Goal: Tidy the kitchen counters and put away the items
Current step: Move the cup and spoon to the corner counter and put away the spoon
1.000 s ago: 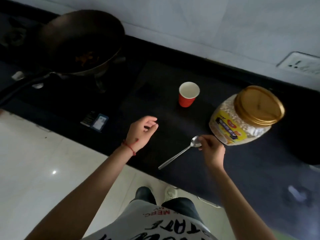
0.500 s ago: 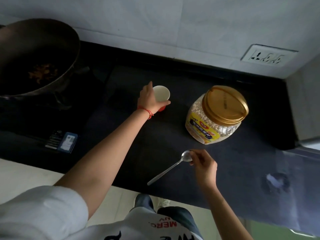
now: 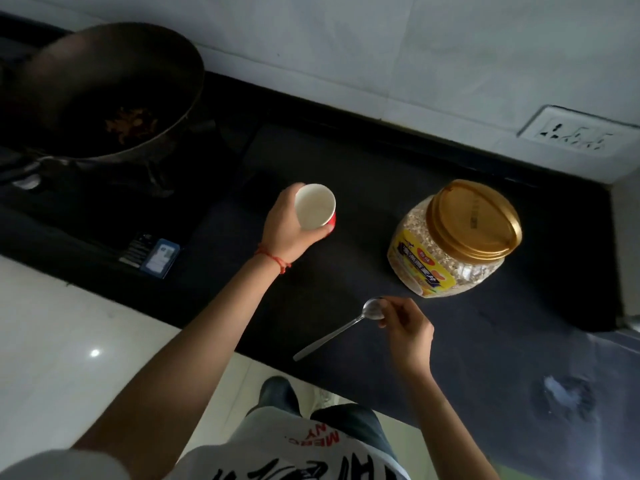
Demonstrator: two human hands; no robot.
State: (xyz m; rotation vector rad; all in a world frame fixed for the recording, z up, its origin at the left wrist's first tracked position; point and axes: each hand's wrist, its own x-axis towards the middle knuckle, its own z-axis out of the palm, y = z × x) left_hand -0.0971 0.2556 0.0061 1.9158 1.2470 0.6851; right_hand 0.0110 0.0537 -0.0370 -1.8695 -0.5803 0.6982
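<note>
My left hand (image 3: 285, 226) grips a red paper cup (image 3: 316, 209) with a white, empty-looking inside, held over the middle of the black counter (image 3: 346, 278). My right hand (image 3: 407, 329) pinches the bowl end of a metal spoon (image 3: 341, 329), whose handle points toward the counter's front edge. A clear plastic jar of oats (image 3: 450, 244) with a gold screw lid and a yellow label stands just beyond my right hand, lid on.
A dark wok (image 3: 104, 95) with food scraps sits on the stove at the left. A small blue card (image 3: 160, 258) lies near the counter's front edge. A wall socket (image 3: 575, 133) is at the back right. White floor tiles lie below.
My left hand reached to the red cup, closed around it and has drawn it up and toward me. My right hand has kept hold of the spoon near the jar.
</note>
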